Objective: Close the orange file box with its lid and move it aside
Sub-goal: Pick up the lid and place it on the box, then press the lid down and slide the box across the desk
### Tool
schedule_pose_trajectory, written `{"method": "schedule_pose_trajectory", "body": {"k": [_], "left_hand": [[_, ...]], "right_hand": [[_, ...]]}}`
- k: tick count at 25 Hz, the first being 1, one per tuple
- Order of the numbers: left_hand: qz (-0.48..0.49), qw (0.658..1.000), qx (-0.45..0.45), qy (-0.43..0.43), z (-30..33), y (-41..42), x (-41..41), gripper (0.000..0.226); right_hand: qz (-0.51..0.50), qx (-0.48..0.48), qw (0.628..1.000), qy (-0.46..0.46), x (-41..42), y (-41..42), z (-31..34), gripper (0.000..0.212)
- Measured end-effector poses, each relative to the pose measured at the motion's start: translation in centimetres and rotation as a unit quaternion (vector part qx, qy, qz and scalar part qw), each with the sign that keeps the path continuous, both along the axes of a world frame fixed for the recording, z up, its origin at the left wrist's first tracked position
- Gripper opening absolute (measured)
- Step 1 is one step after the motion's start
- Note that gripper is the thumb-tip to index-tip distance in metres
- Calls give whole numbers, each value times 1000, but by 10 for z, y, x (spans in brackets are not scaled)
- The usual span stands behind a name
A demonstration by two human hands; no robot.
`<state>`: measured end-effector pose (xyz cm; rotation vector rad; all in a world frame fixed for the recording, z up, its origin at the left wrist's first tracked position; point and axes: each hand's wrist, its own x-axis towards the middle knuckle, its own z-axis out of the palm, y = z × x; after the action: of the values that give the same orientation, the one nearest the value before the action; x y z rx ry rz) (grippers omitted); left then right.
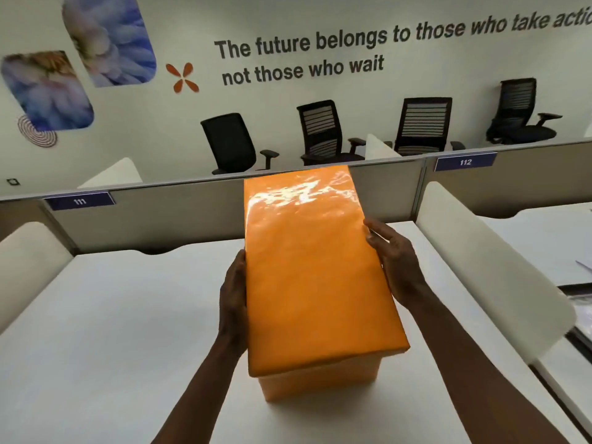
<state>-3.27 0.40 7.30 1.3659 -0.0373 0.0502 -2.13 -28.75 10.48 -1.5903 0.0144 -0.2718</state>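
Note:
An orange file box [315, 381] stands on the white desk [105, 331] in front of me, only its near end wall showing. The glossy orange lid [310, 270] lies on top of it and covers it, overhanging the box a little at the near end. My left hand [232, 302] presses against the lid's left long edge. On the opposite long edge my right hand [395, 264] holds the lid, fingers spread along its side. Whether the lid sits fully down on the box cannot be seen.
White rounded side dividers stand at the left [28, 264] and right [490, 267] of the desk. A grey partition [179, 213] with labels 111 and 112 runs along the back. Behind it are several black office chairs [230, 142].

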Motion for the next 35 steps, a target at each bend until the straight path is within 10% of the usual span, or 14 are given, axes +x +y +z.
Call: {"method": "schedule_pose_trajectory", "body": {"k": [14,28,35], "left_hand": [[31,986,92,132,-37,-8,16,100],[38,974,165,150,-51,-1,41,78],[30,971,184,148,-61,5,48,53]], "right_hand": [[62,-87,984,141,34,1,-106,63],[54,-141,974,170,52,10,-113,73],[48,-315,937,143,47,19,-115,84]]}}
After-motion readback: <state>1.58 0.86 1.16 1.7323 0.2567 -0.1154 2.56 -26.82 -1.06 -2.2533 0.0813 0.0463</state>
